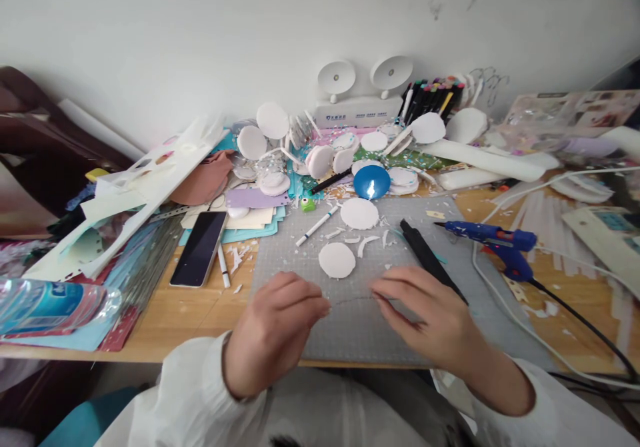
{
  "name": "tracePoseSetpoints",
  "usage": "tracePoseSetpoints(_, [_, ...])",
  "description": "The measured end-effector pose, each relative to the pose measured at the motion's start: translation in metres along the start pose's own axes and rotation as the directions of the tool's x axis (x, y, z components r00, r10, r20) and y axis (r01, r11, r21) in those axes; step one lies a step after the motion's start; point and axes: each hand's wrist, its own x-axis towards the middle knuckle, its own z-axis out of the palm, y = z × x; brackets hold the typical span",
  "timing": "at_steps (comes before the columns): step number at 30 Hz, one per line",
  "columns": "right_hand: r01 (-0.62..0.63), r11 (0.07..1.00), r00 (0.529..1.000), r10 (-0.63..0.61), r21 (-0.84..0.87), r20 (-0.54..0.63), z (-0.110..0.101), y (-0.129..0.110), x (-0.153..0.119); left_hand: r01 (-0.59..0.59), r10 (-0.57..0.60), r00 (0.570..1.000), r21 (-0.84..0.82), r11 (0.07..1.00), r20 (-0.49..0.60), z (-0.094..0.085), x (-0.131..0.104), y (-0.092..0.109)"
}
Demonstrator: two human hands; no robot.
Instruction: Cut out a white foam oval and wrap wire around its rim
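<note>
Soft, even light; glare on the blue disc (371, 182); hands (420, 310) blurred.

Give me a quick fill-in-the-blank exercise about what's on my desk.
The phone lies to the ____ of the gray mat.
The glue gun and the shiny disc are both ____.
Between the shiny disc and the person's hands, ____ white discs lie flat on the mat.

Missing words: left; blue; two.
</note>
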Motion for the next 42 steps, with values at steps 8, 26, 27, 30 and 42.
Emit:
tracePoseSetpoints(8, [-0.351,0.879,0.928,0.28,0.324,0.246,-0.008,-0.004,0.01,-0.18,0.186,0.983,0.288,0.94,0.009,0.0,-0.008,-0.007])
tracePoseSetpoints(26, [0.089,0.991,0.995,-0.094,0.103,0.041,-0.006,-0.003,0.001,0.252,-0.25,0.968,-0.118,0.96,0.039,0.0,-0.001,-0.002])
tracePoseSetpoints(27, [-0.014,0.983,0.996,-0.001,0.183,0.085,-0.006,-0.003,0.003,0.179,-0.179,0.984,-0.05,0.983,0.008,0.0,-0.002,-0.003])
tracePoseSetpoints(30, [-0.241,0.917,0.958,0.171,0.319,0.232,-0.008,-0.004,0.006,0.044,-0.044,0.999,0.121,0.992,-0.006,0.0,-0.004,-0.005])
tracePoseSetpoints(42, [-0.298,0.896,0.93,0.194,0.329,0.313,-0.006,-0.005,0.008,-0.024,0.02,1.0,0.192,0.981,0.021,-0.002,-0.006,-0.005])
